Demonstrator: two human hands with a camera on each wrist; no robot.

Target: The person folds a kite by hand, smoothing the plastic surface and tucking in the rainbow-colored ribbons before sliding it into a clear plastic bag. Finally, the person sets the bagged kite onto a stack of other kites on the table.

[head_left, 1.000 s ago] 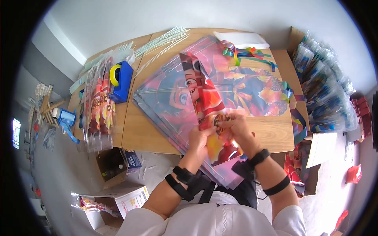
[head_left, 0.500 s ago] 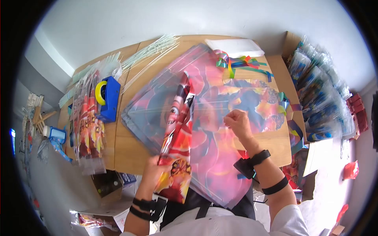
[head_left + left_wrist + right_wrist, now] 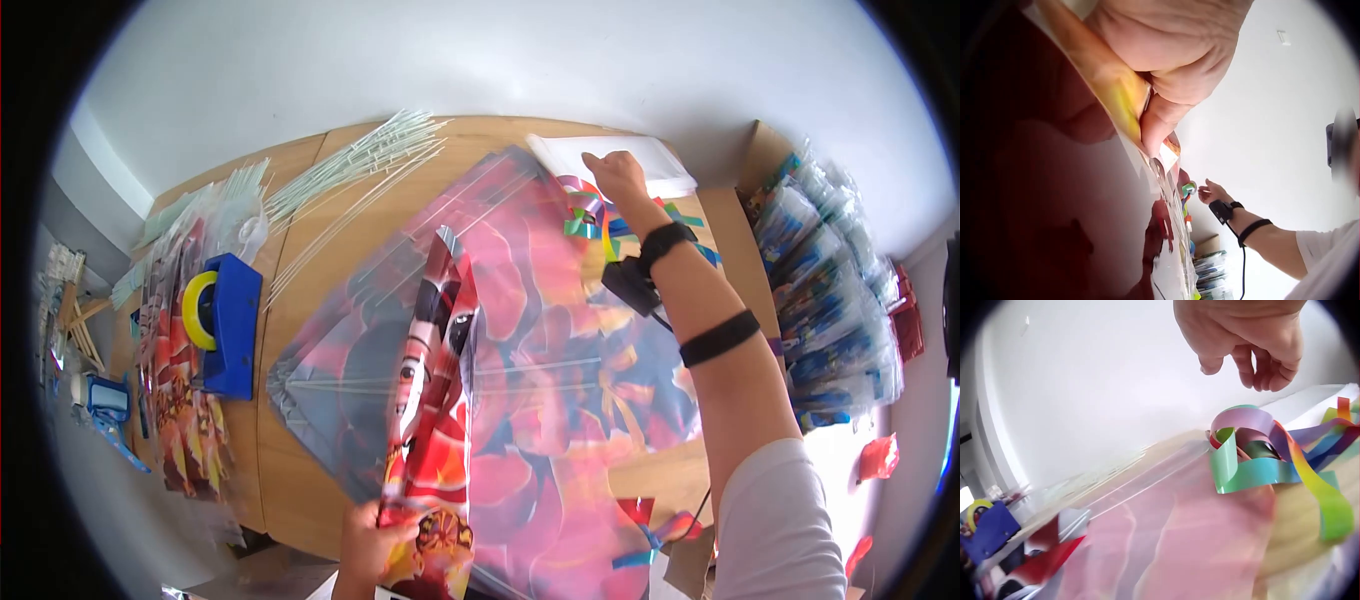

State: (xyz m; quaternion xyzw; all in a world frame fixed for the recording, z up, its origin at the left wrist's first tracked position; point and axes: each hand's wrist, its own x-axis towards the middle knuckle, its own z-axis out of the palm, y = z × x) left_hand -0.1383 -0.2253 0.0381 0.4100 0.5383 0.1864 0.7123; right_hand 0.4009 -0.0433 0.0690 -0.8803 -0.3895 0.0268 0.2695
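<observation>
Nearby, the left hand [image 3: 370, 545] grips the lower part of a folded, glossy red cartoon-printed plastic sheet [image 3: 425, 425], which lies over translucent pink-and-blue printed sheets [image 3: 540, 430] on the pale wooden counter [image 3: 290, 490]. Farther off, the empty right hand [image 3: 622, 178], fingers loosely bent, hovers above curled rainbow-coloured ribbons [image 3: 1272, 470] beside a flat white packet [image 3: 665, 177].

Left hand [image 3: 372, 545]: low in the head view, near its bottom edge; digits curled in a firm grip; left forearm [image 3: 355, 583]: largely out of frame there, a short stretch beside the wrist showing; right arm [image 3: 740, 390]: reaching forward, slanting up and leftward from the shoulder side; right hand [image 3: 620, 178]: well apart from the left; fingers loosely bent, pointing downward; thumb apart from them.
</observation>
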